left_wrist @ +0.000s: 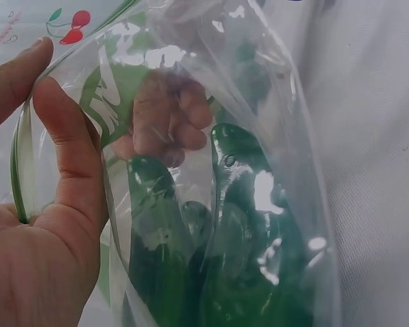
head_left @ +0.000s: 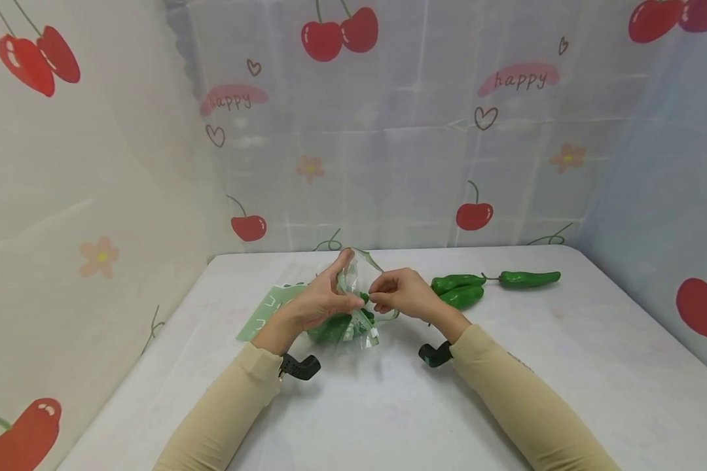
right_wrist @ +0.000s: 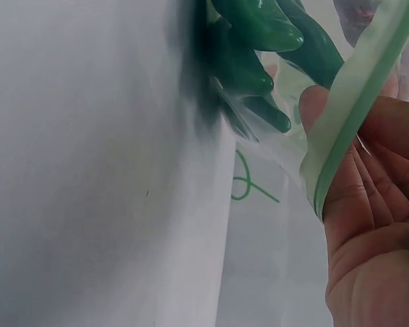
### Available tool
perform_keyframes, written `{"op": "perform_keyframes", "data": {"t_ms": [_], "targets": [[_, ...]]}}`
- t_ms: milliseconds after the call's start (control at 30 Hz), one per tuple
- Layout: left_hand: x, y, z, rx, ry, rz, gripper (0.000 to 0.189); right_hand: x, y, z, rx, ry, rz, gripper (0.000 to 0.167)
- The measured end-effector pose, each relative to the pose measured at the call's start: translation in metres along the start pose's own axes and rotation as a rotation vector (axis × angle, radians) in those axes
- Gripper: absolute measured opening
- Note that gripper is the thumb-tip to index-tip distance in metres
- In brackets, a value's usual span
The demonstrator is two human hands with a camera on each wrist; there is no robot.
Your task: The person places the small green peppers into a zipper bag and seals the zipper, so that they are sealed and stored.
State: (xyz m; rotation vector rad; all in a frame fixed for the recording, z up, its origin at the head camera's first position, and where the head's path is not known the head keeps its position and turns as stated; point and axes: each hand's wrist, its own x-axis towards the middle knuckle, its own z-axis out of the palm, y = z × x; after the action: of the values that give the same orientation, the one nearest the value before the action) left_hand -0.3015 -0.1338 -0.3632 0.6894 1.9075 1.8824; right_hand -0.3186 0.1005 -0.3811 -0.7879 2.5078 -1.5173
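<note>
The left hand (left_wrist: pixel 63 197) grips the edge of a clear bag (left_wrist: pixel 278 102). Right of that hand, at least 2 green peppers (left_wrist: pixel 235 231) show inside; the right hand (left_wrist: pixel 167 116), fingers bent, shows through near their tips.

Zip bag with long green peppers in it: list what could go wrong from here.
The zip bag could slump shut if the right hand loses its pinch on the limp plastic. The long green peppers inside might slide out if the unsealed bag tips. The loose green peppers lie near that hand in the head view and might roll if nudged.
</note>
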Motion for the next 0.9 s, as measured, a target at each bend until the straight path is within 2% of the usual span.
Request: {"op": "perform_keyframes", "data": {"t_ms": [267,533,767,900], "targets": [[-0.001,0.001,0.002,0.011,-0.001,0.006,0.119,-0.006,0.001,-0.006,-0.028,0.022,0.006,0.006],[-0.001,-0.001,0.001,0.01,0.002,0.008,0.119,-0.013,0.008,-0.017,-0.082,-0.003,-0.074,0.011],[-0.001,-0.001,0.0,0.016,0.001,0.013,0.118,-0.018,0.011,-0.023,-0.07,0.011,-0.061,0.006],[-0.001,-0.002,-0.001,0.012,-0.002,0.015,0.12,-0.022,0.013,-0.03,-0.053,0.016,-0.041,0.011]]}}
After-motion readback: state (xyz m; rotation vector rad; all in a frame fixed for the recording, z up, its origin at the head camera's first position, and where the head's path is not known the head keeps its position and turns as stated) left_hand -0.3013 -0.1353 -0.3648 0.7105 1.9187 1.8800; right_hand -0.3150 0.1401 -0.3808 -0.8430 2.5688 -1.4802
